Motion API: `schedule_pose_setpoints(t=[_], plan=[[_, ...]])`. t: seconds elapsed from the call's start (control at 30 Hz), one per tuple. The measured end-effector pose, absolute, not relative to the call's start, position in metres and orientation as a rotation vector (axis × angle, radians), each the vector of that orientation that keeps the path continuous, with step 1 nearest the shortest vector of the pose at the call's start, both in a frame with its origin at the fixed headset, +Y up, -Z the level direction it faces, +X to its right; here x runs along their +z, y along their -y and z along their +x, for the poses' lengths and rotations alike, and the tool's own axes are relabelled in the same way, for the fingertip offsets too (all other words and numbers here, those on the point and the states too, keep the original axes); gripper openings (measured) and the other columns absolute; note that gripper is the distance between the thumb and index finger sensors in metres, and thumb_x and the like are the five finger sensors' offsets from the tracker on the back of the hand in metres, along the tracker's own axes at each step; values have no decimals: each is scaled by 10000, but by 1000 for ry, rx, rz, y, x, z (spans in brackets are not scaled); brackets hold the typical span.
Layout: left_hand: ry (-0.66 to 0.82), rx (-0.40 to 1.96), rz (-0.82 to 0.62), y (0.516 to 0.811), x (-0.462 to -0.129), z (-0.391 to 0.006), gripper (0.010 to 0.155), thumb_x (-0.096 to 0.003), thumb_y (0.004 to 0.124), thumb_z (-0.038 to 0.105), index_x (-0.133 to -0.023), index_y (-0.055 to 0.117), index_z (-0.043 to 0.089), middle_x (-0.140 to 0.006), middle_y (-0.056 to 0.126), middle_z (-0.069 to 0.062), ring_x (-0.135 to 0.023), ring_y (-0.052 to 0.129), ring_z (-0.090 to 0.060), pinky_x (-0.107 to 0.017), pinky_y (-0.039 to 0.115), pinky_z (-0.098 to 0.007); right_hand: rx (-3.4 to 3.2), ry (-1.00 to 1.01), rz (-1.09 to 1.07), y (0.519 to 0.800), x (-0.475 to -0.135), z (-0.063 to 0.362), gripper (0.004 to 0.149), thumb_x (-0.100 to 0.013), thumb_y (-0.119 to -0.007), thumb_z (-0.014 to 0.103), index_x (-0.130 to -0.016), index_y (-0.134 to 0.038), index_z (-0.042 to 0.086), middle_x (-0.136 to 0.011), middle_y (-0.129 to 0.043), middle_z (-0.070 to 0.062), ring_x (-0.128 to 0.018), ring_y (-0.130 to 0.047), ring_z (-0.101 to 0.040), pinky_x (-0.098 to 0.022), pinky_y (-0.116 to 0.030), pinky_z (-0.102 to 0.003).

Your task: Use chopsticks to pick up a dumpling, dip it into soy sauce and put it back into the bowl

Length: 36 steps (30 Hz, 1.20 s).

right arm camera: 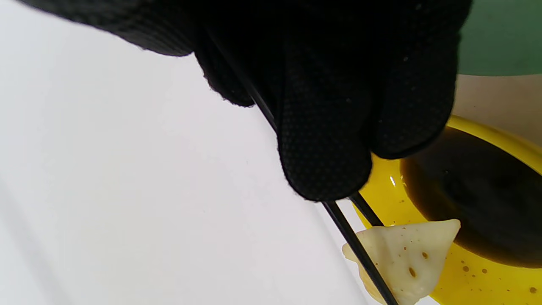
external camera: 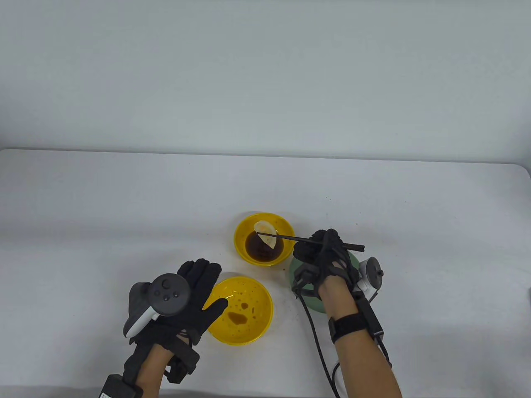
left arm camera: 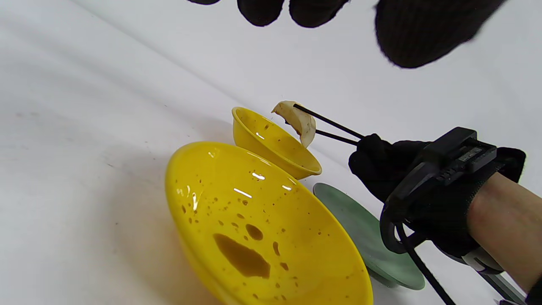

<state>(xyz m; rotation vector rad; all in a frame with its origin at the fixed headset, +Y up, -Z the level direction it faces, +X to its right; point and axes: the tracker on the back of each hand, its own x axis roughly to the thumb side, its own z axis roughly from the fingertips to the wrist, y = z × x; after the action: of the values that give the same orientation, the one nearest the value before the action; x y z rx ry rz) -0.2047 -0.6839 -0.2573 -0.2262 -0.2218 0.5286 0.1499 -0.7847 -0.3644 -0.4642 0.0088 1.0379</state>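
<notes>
The right hand [external camera: 327, 257] has its fingers [right arm camera: 326, 140] curled round a pair of black chopsticks [external camera: 315, 241], whose tips reach out ahead of those fingers and pinch a pale dumpling [external camera: 264, 229]. The dumpling hangs over the small yellow bowl [external camera: 282, 224] holding dark soy sauce [external camera: 261, 248]; in the left wrist view it sits above the rim, clear of the liquid, with brown spots on its skin. Under the right wrist lies a green plate [external camera: 309, 300], partly hidden by the hand.

The left hand [external camera: 182, 298] lies flat with its fingers [external camera: 199, 273] straight and relaxed, holding nothing. Its thumb points across the near rim of the larger yellow bowl [external camera: 261, 290], which sits just beside those fingers on the white table [external camera: 124, 215]. Whether the thumb touches the rim cannot be told. That bowl holds a small brown puddle and scattered sauce specks. The small bowl stands just beyond the larger one, close but apart, and well ahead of the left fingers.
</notes>
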Motion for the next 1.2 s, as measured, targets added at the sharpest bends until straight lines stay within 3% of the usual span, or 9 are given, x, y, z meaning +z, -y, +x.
schedule_pose_setpoints(t=[0.3,0.5,0.67,1.0,1.2], plan=[[218,542,-222,683,-257,-206,819,-467,669,659,-1144,275,420,-1248,237,57,-1196,185,-343,-815,223,-670,1003,-21,-444,780,-356,149,378,-522,-716,381,-732,-820,84,-672,-854,-263,-413,-1109,-297,-376,-927,-524],[220,568,-210,681,-257,-209,819,-468,669,658,-1144,272,421,-1249,228,63,-1196,181,-343,-816,218,-669,1044,-113,-305,756,-314,139,376,-521,-720,379,-728,-824,83,-666,-859,-263,-407,-1110,-298,-372,-928,-523],[231,564,-211,682,-256,-208,817,-468,669,657,-1145,278,418,-1249,243,56,-1195,187,-347,-815,223,-669,1309,-196,-198,758,-276,125,376,-522,-724,379,-727,-829,82,-665,-861,-265,-404,-1110,-301,-371,-925,-526],[233,563,-214,682,-257,-207,817,-469,668,658,-1145,277,418,-1248,246,58,-1195,190,-346,-815,225,-670,1751,-71,224,746,-275,93,377,-513,-732,390,-727,-840,99,-678,-866,-250,-412,-1109,-300,-384,-920,-525],[237,559,-214,683,-257,-207,819,-468,668,658,-1146,279,416,-1248,251,54,-1195,193,-347,-814,227,-670,1838,-51,343,740,-272,85,375,-512,-735,397,-728,-844,111,-683,-870,-243,-416,-1107,-296,-385,-919,-521]])
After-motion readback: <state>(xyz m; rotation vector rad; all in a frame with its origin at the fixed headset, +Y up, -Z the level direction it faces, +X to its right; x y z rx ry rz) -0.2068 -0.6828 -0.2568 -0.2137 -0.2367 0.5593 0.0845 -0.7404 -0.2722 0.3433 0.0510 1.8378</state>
